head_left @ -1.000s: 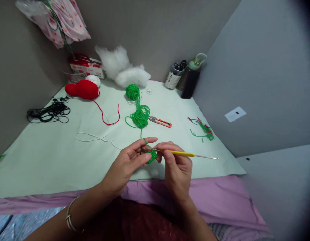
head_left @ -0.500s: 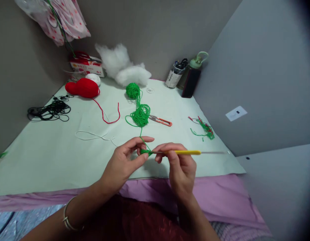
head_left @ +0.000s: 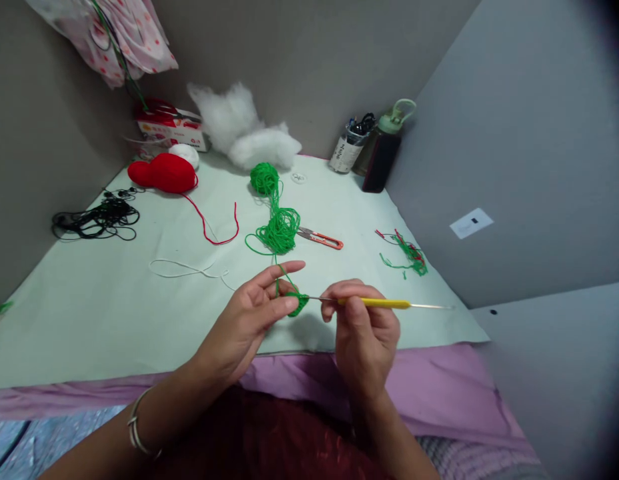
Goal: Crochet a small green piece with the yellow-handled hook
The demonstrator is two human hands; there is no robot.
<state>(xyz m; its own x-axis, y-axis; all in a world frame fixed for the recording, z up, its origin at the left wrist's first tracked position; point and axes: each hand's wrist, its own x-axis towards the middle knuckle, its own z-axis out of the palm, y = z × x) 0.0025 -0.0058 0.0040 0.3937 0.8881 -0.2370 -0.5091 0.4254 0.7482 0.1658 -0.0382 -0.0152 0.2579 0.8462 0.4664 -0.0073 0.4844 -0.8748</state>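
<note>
Between thumb and fingers, my left hand [head_left: 249,313] pinches a small green crochet piece [head_left: 298,305]. A strand of green yarn runs over its raised index finger, back to a loose heap of green yarn [head_left: 278,232] and the green ball [head_left: 264,179] behind it. My right hand [head_left: 367,327] is closed around the yellow handle of a crochet hook [head_left: 384,303]. The hook's thin metal shaft points left, and its tip meets the upper right edge of the green piece. Its other metal end sticks out to the right.
Orange thread snips [head_left: 322,239] lie beside the green heap. Further left are a red stuffed piece [head_left: 164,173], black cord [head_left: 97,217] and white thread [head_left: 184,268]. White stuffing [head_left: 264,147], a pen cup [head_left: 347,152] and a bottle [head_left: 382,157] stand behind; yarn scraps [head_left: 409,255] lie right.
My right hand and the hook have moved slightly right. The green piece has turned, showing more below my left fingers, and my left index finger has risen a little.
</note>
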